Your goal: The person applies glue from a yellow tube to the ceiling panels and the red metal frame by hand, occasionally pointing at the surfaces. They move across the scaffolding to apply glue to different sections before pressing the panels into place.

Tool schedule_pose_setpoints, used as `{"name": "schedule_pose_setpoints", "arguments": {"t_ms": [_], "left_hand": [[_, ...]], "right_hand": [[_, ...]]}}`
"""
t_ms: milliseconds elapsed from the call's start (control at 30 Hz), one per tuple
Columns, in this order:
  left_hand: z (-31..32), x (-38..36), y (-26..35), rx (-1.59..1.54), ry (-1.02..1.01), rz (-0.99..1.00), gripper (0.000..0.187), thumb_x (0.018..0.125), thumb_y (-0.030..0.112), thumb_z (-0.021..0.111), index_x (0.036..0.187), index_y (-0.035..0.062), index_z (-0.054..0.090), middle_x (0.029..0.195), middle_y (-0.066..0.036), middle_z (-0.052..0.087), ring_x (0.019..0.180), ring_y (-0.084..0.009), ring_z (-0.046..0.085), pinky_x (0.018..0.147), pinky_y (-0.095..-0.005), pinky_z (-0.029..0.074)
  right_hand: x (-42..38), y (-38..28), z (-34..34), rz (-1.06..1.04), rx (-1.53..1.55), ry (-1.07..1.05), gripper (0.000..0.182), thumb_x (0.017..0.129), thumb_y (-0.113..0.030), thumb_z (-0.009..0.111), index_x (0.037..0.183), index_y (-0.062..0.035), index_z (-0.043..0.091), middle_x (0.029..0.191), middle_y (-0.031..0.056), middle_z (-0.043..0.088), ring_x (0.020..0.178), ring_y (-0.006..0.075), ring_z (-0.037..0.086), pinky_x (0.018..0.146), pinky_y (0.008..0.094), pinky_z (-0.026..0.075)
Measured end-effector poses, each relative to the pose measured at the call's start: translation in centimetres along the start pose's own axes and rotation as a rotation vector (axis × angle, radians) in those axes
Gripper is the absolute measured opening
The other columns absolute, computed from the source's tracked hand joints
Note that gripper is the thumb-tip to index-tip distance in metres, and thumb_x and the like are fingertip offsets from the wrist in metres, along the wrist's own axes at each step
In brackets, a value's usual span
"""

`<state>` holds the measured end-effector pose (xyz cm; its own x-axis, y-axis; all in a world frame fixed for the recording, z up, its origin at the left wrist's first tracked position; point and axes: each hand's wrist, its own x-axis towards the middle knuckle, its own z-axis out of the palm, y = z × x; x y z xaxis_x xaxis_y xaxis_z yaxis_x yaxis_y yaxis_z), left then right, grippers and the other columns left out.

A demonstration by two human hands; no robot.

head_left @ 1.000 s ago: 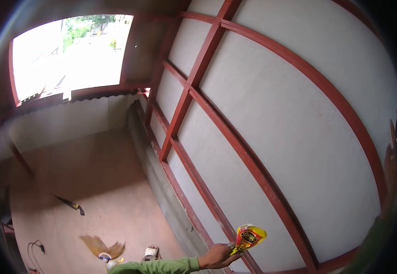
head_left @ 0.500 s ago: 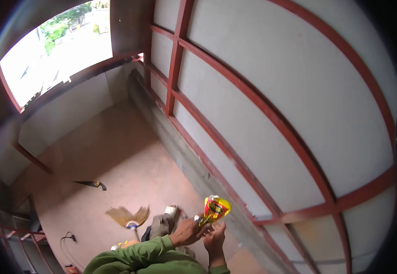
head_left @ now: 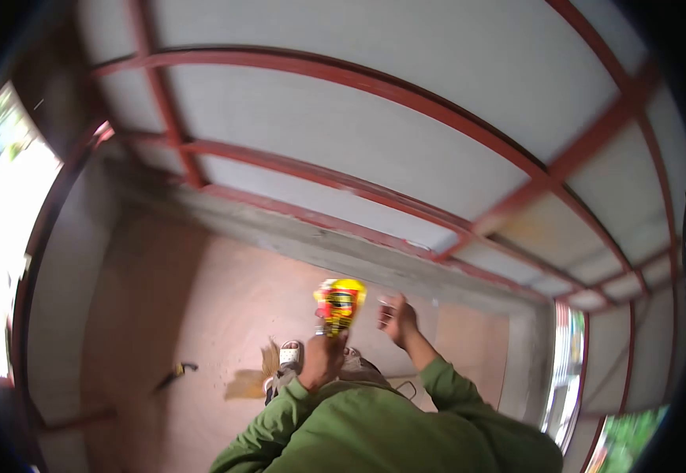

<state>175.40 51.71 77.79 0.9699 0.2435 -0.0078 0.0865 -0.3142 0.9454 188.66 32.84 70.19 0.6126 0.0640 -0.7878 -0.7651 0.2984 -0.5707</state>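
Note:
My left hand (head_left: 323, 359) is closed around the lower end of a yellow-and-red packet (head_left: 341, 303), which it holds upright in front of my body. Dark lettering on the packet is too blurred to read. To the right, apart from the packet, my right hand (head_left: 397, 322) is raised with its fingers curled together. Whatever may be between those fingertips is too small and smeared to name.
A broom (head_left: 252, 382) lies on the floor beside my shoe (head_left: 289, 353). Farther left is a handsaw (head_left: 176, 374). Ahead stands a grey panel wall (head_left: 343, 110) with red framing (head_left: 343, 185) above a low concrete ledge (head_left: 296, 232).
My view has swung to the right. The right hand has come away from the packet, where both hands were together; the left hand still holds it.

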Motion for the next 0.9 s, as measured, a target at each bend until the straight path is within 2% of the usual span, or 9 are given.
{"name": "schedule_pose_setpoints", "arguments": {"t_ms": [100,167,233,300,367,633,767,833,900], "left_hand": [[-1.8,1.1,-3.9,-0.243,0.02,-0.031,0.016,0.091,0.01,0.055,0.098,-0.0011,0.046,0.068,-0.008,0.057,0.061,-0.0156,0.055,0.055,-0.032,0.043],[-3.2,2.0,-3.2,-0.229,0.008,-0.072,0.016,0.091,0.01,0.055,0.098,-0.0008,0.046,0.069,-0.005,0.056,0.063,-0.0121,0.053,0.055,-0.0286,0.042],[-5.7,2.6,-3.4,-0.2,-0.088,-0.035,0.017,0.092,0.011,0.054,0.098,-0.0012,0.045,0.067,-0.006,0.055,0.06,-0.0115,0.049,0.052,-0.0279,0.041],[-7.3,3.1,-2.5,-0.171,-0.263,-0.018,0.015,0.092,0.009,0.055,0.096,-0.0019,0.045,0.07,-0.01,0.06,0.059,-0.0152,0.054,0.053,-0.0303,0.043],[-7.9,3.2,-3.6,-0.16,-0.39,0.1,0.015,0.093,0.01,0.054,0.095,-0.0024,0.045,0.07,-0.011,0.06,0.059,-0.0164,0.054,0.053,-0.0312,0.043],[-8.0,2.3,-1.6,-0.219,-0.667,0.275,0.034,0.099,0.029,0.044,0.091,-0.0031,0.047,0.067,-0.007,0.054,0.058,-0.0144,0.046,0.053,-0.0309,0.039],[-3.2,2.4,-2.1,-0.214,-0.807,0.142,0.047,0.1,0.043,0.034,0.082,0.0008,0.043,0.063,-0.001,0.044,0.056,-0.0108,0.038,0.049,-0.0279,0.03],[-3.2,2.5,-1.8,-0.158,-0.907,0.185,0.052,0.099,0.048,0.034,0.084,0.0003,0.046,0.064,-0.002,0.048,0.056,-0.0103,0.043,0.049,-0.0264,0.034],[-3.0,1.9,-0.1,-0.218,-0.966,-0.029,0.056,0.098,0.052,0.034,0.087,0.0002,0.051,0.067,-0.004,0.054,0.057,-0.0103,0.049,0.051,-0.0257,0.039]], "right_hand": [[-3.8,3.2,5.3,-0.19,-0.129,-0.192,0.062,0.095,-0.06,0.028,0.11,-0.0061,0.056,0.08,0.0077,0.06,0.066,0.018,0.059,0.058,0.0325,0.05],[-5.7,4.6,8.3,-0.157,-0.084,-0.24,0.063,0.095,-0.059,0.028,0.117,-0.0058,0.052,0.082,0.0069,0.061,0.07,0.0164,0.061,0.057,0.0306,0.05],[-8.1,6.3,12.2,-0.3,-0.24,-0.2,0.058,0.095,-0.056,0.033,0.114,-0.0046,0.054,0.087,0.0054,0.062,0.073,0.014,0.062,0.057,0.0281,0.05],[-7.9,8.0,13.6,-0.611,-0.447,-0.112,0.045,0.095,-0.047,0.047,0.088,-0.0038,0.059,0.078,0.0036,0.06,0.062,0.0061,0.051,0.051,0.0235,0.04],[-10.0,7.4,14.3,-0.523,-0.531,-0.054,0.04,0.094,-0.041,0.052,0.081,-0.004,0.059,0.067,-0.0002,0.056,0.058,0.0045,0.044,0.048,0.0248,0.035],[-15.4,9.5,13.1,-0.713,-0.213,0.175,0.038,0.094,-0.037,0.054,0.081,-0.0019,0.06,0.055,-0.0013,0.049,0.052,0.0053,0.042,0.046,0.0277,0.033],[-14.0,8.7,8.9,-0.789,-0.207,0.257,0.039,0.094,-0.035,0.054,0.081,0.0007,0.061,0.058,0.0028,0.055,0.056,0.0094,0.046,0.05,0.0309,0.038],[-13.6,9.3,8.2,-0.898,-0.127,0.277,0.04,0.094,-0.036,0.053,0.085,0.0017,0.064,0.061,0.0052,0.058,0.059,0.0102,0.048,0.054,0.032,0.042],[-13.9,9.6,6.9,-0.8,-0.158,0.263,0.042,0.094,-0.038,0.054,0.088,0.0016,0.066,0.065,0.0081,0.062,0.062,0.0105,0.052,0.058,0.0322,0.045]]}}
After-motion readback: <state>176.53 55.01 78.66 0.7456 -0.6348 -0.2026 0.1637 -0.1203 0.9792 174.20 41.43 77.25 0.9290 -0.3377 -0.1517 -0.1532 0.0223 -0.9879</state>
